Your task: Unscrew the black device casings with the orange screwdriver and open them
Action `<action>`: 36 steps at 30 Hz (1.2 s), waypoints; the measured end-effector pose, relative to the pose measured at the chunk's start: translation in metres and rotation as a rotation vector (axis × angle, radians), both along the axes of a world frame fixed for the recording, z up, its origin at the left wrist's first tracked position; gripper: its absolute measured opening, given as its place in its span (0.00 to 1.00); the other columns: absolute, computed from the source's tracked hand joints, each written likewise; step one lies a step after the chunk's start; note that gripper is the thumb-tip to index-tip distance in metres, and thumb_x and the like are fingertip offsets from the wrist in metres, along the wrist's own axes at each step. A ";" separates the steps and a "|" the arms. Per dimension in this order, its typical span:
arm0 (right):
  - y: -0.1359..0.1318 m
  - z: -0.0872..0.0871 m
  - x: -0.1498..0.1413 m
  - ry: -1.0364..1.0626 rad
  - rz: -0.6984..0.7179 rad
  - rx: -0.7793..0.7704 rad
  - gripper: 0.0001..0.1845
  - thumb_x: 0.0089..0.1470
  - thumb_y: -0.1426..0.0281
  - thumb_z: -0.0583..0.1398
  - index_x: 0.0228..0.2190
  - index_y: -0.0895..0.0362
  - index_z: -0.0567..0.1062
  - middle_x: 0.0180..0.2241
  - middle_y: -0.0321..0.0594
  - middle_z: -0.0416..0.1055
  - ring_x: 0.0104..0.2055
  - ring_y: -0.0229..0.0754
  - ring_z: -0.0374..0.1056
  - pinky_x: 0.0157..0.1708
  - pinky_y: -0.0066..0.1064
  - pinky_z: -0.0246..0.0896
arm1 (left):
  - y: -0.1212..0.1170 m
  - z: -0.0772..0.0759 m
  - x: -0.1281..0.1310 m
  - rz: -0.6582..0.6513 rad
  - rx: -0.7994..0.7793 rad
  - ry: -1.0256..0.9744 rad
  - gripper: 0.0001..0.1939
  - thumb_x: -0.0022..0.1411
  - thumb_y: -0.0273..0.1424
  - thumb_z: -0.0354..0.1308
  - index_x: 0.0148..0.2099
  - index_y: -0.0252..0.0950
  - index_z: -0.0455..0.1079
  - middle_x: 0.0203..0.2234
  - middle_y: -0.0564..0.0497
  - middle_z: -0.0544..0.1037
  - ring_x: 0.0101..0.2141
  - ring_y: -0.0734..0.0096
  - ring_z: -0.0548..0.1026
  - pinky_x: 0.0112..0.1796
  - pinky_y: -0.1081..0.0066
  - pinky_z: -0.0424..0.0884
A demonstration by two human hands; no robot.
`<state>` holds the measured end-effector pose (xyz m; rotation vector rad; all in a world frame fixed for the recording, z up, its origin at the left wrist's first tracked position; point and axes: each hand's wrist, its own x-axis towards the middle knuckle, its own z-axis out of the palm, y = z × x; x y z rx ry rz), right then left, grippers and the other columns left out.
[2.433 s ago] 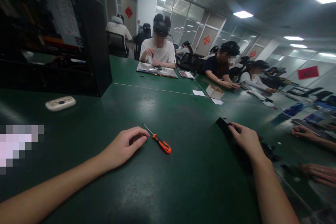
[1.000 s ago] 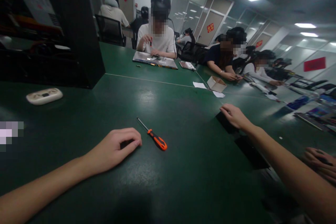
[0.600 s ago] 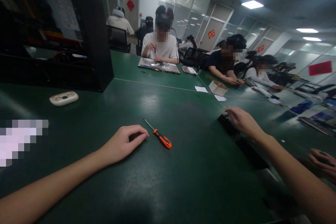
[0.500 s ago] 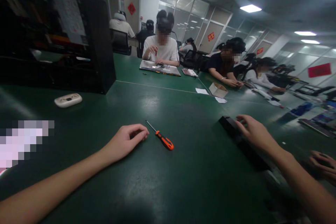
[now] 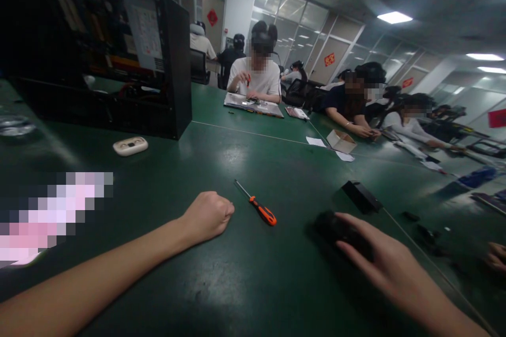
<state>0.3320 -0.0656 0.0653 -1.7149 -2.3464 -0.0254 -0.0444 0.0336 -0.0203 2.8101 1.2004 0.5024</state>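
Note:
On the green table, my left hand (image 5: 209, 214) rests as a closed fist, with nothing visible in it. Just right of it lies a screwdriver (image 5: 261, 209) with an orange and black handle, its shaft pointing up and left; no hand touches it. My right hand (image 5: 379, 253) grips a black rounded object (image 5: 336, 229), smeared by motion and shaped somewhat like a computer mouse. Its far end sticks out past the thumb and fingers. A long black box (image 5: 361, 196) lies beyond that hand, apart from it.
A black computer case (image 5: 179, 68) stands at the back left, with a pale earbud case (image 5: 130, 146) before it. Farther off are an open carton (image 5: 342, 142) and paper (image 5: 315, 141). Small dark parts (image 5: 429, 234) lie at right, near another person's hand (image 5: 497, 257). Several people sit around.
My left hand has closed from a loose curl into a fist. My right hand has come away from the black box toward me, now holding the black rounded object. The view has shifted left.

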 end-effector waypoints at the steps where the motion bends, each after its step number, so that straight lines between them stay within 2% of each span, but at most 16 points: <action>1: 0.001 0.003 -0.033 0.013 0.137 -0.026 0.26 0.62 0.59 0.56 0.60 0.50 0.66 0.56 0.48 0.73 0.52 0.51 0.74 0.50 0.43 0.73 | 0.001 0.001 -0.001 0.012 -0.004 0.005 0.19 0.67 0.25 0.48 0.24 0.36 0.70 0.22 0.48 0.78 0.24 0.66 0.74 0.32 0.68 0.66; 4: 0.014 0.006 -0.115 0.016 0.401 -0.168 0.25 0.63 0.66 0.56 0.61 0.49 0.64 0.57 0.46 0.71 0.54 0.48 0.72 0.50 0.43 0.71 | 0.003 0.007 -0.004 0.071 -0.023 0.025 0.19 0.68 0.28 0.48 0.26 0.36 0.74 0.24 0.45 0.80 0.26 0.63 0.76 0.30 0.68 0.66; 7: 0.034 0.003 -0.161 0.023 0.520 -0.247 0.26 0.62 0.66 0.59 0.60 0.51 0.64 0.52 0.45 0.73 0.50 0.47 0.72 0.48 0.42 0.71 | 0.007 0.014 -0.009 0.158 -0.053 0.044 0.22 0.69 0.32 0.47 0.27 0.36 0.76 0.24 0.43 0.80 0.26 0.61 0.77 0.30 0.68 0.66; 10: 0.047 -0.003 -0.184 0.020 0.532 -0.150 0.24 0.61 0.69 0.60 0.58 0.54 0.67 0.55 0.47 0.70 0.53 0.49 0.68 0.51 0.45 0.66 | 0.012 0.019 -0.013 0.237 -0.103 0.056 0.22 0.69 0.33 0.47 0.27 0.37 0.76 0.23 0.44 0.80 0.26 0.60 0.77 0.28 0.69 0.64; 13: 0.044 -0.010 -0.214 0.041 0.600 0.011 0.21 0.60 0.66 0.61 0.54 0.58 0.69 0.58 0.50 0.65 0.57 0.52 0.62 0.55 0.47 0.62 | 0.019 0.019 -0.016 0.286 -0.166 0.060 0.13 0.61 0.29 0.53 0.26 0.39 0.76 0.22 0.48 0.79 0.25 0.63 0.75 0.26 0.70 0.60; 15: 0.036 -0.017 -0.244 0.040 0.659 0.063 0.19 0.61 0.63 0.60 0.50 0.62 0.71 0.53 0.52 0.68 0.53 0.52 0.63 0.51 0.44 0.64 | 0.020 0.017 -0.015 0.318 -0.195 0.053 0.12 0.57 0.26 0.53 0.24 0.40 0.74 0.20 0.51 0.77 0.22 0.65 0.73 0.25 0.71 0.57; 17: 0.028 -0.026 -0.276 0.027 0.702 0.105 0.17 0.62 0.63 0.58 0.45 0.65 0.72 0.46 0.52 0.70 0.47 0.51 0.64 0.46 0.41 0.65 | 0.019 0.016 -0.015 0.347 -0.195 0.037 0.14 0.58 0.25 0.51 0.22 0.39 0.71 0.19 0.51 0.75 0.21 0.66 0.71 0.25 0.70 0.55; 19: 0.023 -0.035 -0.300 0.052 0.760 0.155 0.15 0.63 0.64 0.56 0.42 0.65 0.72 0.42 0.50 0.70 0.45 0.50 0.64 0.44 0.39 0.64 | 0.017 0.016 -0.014 0.356 -0.177 0.021 0.16 0.60 0.25 0.50 0.22 0.39 0.70 0.20 0.50 0.75 0.23 0.66 0.72 0.26 0.69 0.55; 22: 0.026 -0.043 -0.311 0.111 0.822 0.202 0.13 0.64 0.64 0.55 0.39 0.63 0.72 0.39 0.47 0.68 0.43 0.48 0.63 0.42 0.37 0.64 | 0.015 0.017 -0.014 0.352 -0.166 0.015 0.16 0.61 0.26 0.50 0.21 0.38 0.68 0.20 0.49 0.75 0.24 0.65 0.73 0.26 0.69 0.55; 27: 0.041 -0.047 -0.295 0.018 0.650 0.334 0.09 0.64 0.74 0.53 0.37 0.63 0.73 0.37 0.49 0.68 0.40 0.48 0.62 0.39 0.38 0.62 | 0.020 0.019 -0.016 0.371 -0.182 0.021 0.15 0.59 0.27 0.53 0.20 0.38 0.67 0.17 0.51 0.72 0.21 0.67 0.71 0.23 0.69 0.52; 29: 0.036 -0.051 -0.298 -0.003 0.706 0.358 0.10 0.63 0.77 0.51 0.35 0.63 0.73 0.34 0.47 0.68 0.37 0.47 0.62 0.36 0.37 0.61 | 0.020 0.018 -0.016 0.375 -0.162 0.021 0.15 0.60 0.27 0.52 0.21 0.39 0.68 0.18 0.50 0.74 0.22 0.65 0.73 0.24 0.69 0.53; 31: 0.024 -0.058 -0.306 0.012 0.828 0.337 0.11 0.63 0.78 0.51 0.34 0.62 0.73 0.33 0.45 0.67 0.37 0.46 0.61 0.34 0.36 0.60 | 0.019 0.016 -0.016 0.374 -0.132 0.031 0.15 0.61 0.27 0.51 0.22 0.38 0.70 0.20 0.48 0.76 0.25 0.62 0.75 0.25 0.69 0.56; 36: 0.002 -0.072 -0.313 0.107 0.919 0.198 0.09 0.64 0.71 0.53 0.34 0.60 0.70 0.37 0.43 0.66 0.38 0.43 0.61 0.31 0.31 0.59 | 0.016 0.019 -0.018 0.329 -0.051 0.111 0.15 0.64 0.26 0.50 0.28 0.36 0.75 0.27 0.43 0.81 0.30 0.56 0.79 0.29 0.68 0.64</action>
